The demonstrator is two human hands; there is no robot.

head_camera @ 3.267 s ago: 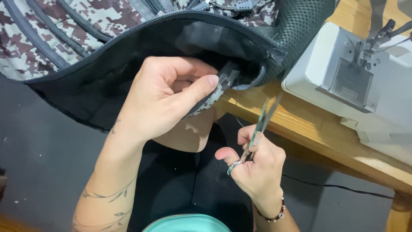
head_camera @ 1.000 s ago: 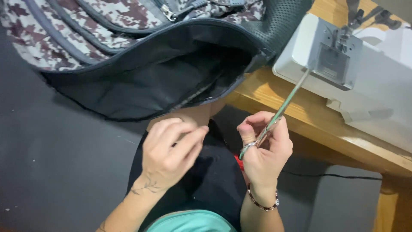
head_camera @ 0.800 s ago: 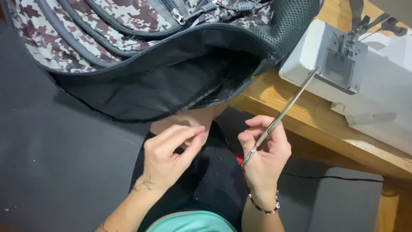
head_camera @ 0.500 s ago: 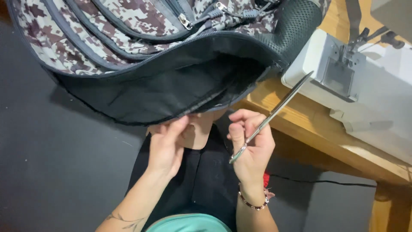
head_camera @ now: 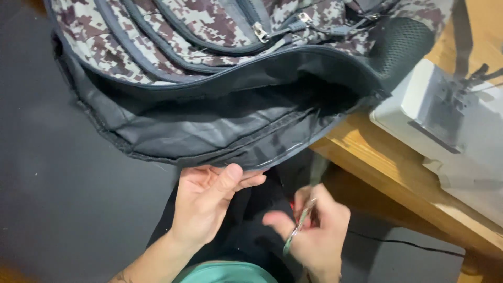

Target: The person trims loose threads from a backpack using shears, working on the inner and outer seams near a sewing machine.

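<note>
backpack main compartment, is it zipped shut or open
Open. The camouflage backpack gapes along its edge, showing the dark lining inside; the left hand sits just below that edge.

Bare forearms, teal shirt, dark trousers

Camouflage-print cloth backpack: woven, matt; black lining inside smooth, faintly sheened; black mesh corner panel coarse. Metal zip pullers dull. Slim metal scissors in right hand: bright, glossy. Pale wooden table edge: smooth, satin. Grey sewing machine: smooth, matt.
</note>
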